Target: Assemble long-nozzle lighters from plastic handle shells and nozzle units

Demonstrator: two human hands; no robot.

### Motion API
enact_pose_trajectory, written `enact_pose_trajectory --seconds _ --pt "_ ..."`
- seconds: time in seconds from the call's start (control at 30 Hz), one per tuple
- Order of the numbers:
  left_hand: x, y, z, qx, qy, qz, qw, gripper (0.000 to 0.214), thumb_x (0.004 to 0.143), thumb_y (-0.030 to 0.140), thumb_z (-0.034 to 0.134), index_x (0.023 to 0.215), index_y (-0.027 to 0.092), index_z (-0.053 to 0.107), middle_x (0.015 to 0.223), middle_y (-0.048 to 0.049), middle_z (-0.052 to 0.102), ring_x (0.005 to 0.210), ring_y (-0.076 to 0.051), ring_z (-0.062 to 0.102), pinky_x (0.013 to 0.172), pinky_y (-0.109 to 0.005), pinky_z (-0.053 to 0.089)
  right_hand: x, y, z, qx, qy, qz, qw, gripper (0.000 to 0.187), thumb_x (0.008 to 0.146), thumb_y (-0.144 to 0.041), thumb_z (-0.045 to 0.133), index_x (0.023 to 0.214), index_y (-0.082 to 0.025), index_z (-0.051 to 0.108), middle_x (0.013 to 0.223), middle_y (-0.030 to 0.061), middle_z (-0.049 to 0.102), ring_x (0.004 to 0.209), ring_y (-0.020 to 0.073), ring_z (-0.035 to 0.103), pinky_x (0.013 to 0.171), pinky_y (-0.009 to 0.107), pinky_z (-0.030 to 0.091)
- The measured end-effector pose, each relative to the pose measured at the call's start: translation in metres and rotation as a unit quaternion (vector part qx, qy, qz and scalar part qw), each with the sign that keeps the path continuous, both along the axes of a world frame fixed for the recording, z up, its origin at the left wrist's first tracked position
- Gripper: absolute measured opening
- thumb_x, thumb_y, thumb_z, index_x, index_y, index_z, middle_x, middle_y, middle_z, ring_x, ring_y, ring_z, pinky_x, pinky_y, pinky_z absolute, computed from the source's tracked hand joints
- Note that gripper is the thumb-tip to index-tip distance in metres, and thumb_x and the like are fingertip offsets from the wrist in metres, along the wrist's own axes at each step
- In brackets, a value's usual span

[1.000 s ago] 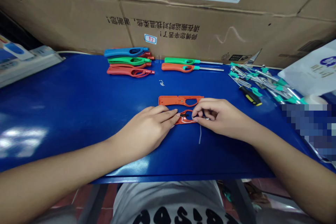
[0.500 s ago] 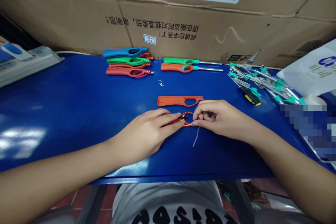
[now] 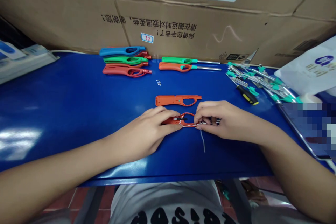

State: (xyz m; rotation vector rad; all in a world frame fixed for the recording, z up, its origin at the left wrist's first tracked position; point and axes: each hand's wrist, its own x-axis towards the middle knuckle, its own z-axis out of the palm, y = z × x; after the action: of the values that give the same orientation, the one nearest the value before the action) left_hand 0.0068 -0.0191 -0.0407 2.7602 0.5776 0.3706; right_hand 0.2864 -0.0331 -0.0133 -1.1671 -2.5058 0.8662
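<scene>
An orange lighter half-shell (image 3: 187, 124) lies on the table under my hands, with a black part and a thin white wire in it. My left hand (image 3: 154, 127) is closed over its handle end, fingertips beside the black part. At the nozzle end, my right hand (image 3: 216, 117) pinches the shell and wire; a bit of metal shows between the curled fingers. A thin pale strand (image 3: 203, 141) hangs from beneath that hand onto the table. Just beyond them rests a matching orange half-shell (image 3: 168, 100), its inside facing up.
At the back left lie stacked lighter shells (image 3: 123, 61). Two long-nosed lighters (image 3: 178, 66) are beside them. Metal tubes with teal parts (image 3: 265, 78) and a black-yellow screwdriver (image 3: 248, 95) lie back right, near a white bag (image 3: 312, 66). A cardboard box (image 3: 78, 10) stands behind.
My right hand has shifted slightly right, and metal now shows between its fingers. The pale strand has swung to the right. My left fingertips have drawn back a little, uncovering the black part.
</scene>
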Motion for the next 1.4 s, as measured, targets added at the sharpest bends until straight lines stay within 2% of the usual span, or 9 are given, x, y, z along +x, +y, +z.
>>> enact_pose_trajectory --seconds 0.13,0.33,0.6,0.77,0.9,1.1,1.4 --pt "-0.001 0.002 -0.001 -0.019 -0.016 -0.007 1.0 0.043 0.097 0.007 0.049 0.136 0.019 0.064 0.143 -0.014 0.057 0.128 -0.031 0.053 0.107 -0.052 0.05 -0.002 0.001 0.0 0.016 0.012 0.021 1.0 0.01 0.095 -0.017 0.062 0.091 -0.017 0.07 0.091 0.0034 0.065 0.076 0.011 0.06 0.067 0.023 0.044" --pt "-0.002 0.007 -0.007 -0.043 -0.096 -0.015 0.994 0.043 0.096 0.004 0.05 0.131 0.022 0.067 0.137 -0.0071 0.065 0.119 -0.024 0.06 0.104 -0.042 0.053 -0.004 -0.004 0.003 0.036 -0.02 0.03 0.999 0.017 0.099 -0.021 0.058 0.091 -0.017 0.072 0.092 0.0042 0.066 0.078 0.0125 0.061 0.071 0.026 0.044" --pt "-0.002 0.006 -0.011 -0.048 -0.129 -0.007 0.99 0.039 0.097 0.004 0.051 0.126 0.02 0.07 0.134 -0.0081 0.068 0.12 -0.023 0.061 0.103 -0.041 0.055 -0.011 -0.005 -0.002 0.042 -0.02 -0.025 0.999 0.013 0.095 -0.016 0.06 0.085 -0.017 0.07 0.082 0.0007 0.064 0.073 0.0109 0.057 0.065 0.024 0.04" --pt "0.002 0.006 -0.013 -0.078 -0.137 0.002 0.988 0.037 0.098 0.005 0.052 0.128 0.021 0.068 0.133 -0.0076 0.067 0.122 -0.021 0.06 0.106 -0.039 0.051 -0.012 -0.003 -0.004 0.026 -0.014 -0.06 0.998 0.011 0.091 -0.012 0.063 0.082 -0.018 0.068 0.072 -0.0027 0.059 0.064 0.0085 0.051 0.06 0.022 0.038" --pt "0.005 0.005 -0.011 -0.105 -0.122 0.001 0.987 0.036 0.1 0.006 0.049 0.129 0.019 0.066 0.134 -0.0097 0.063 0.126 -0.021 0.055 0.108 -0.038 0.048 -0.014 -0.002 -0.005 0.007 -0.009 -0.071 0.997 0.012 0.092 -0.015 0.062 0.083 -0.018 0.069 0.073 -0.0029 0.06 0.063 0.0081 0.052 0.061 0.022 0.039" --pt "0.004 0.004 -0.009 -0.117 -0.121 0.0 0.986 0.034 0.101 0.007 0.049 0.129 0.019 0.064 0.131 -0.009 0.063 0.124 -0.02 0.055 0.107 -0.036 0.047 -0.015 -0.001 -0.007 -0.018 -0.001 -0.095 0.995 0.012 0.091 -0.017 0.062 0.082 -0.018 0.07 0.072 -0.0028 0.061 0.061 0.0081 0.052 0.059 0.022 0.041" --pt "0.004 0.004 -0.009 -0.106 -0.116 -0.002 0.988 0.036 0.101 0.007 0.048 0.129 0.021 0.065 0.133 -0.0092 0.063 0.125 -0.021 0.055 0.108 -0.037 0.047 -0.012 0.001 -0.007 -0.087 0.033 -0.093 0.991 0.013 0.091 -0.02 0.061 0.083 -0.019 0.071 0.074 -0.0017 0.065 0.064 0.0097 0.054 0.06 0.022 0.042"
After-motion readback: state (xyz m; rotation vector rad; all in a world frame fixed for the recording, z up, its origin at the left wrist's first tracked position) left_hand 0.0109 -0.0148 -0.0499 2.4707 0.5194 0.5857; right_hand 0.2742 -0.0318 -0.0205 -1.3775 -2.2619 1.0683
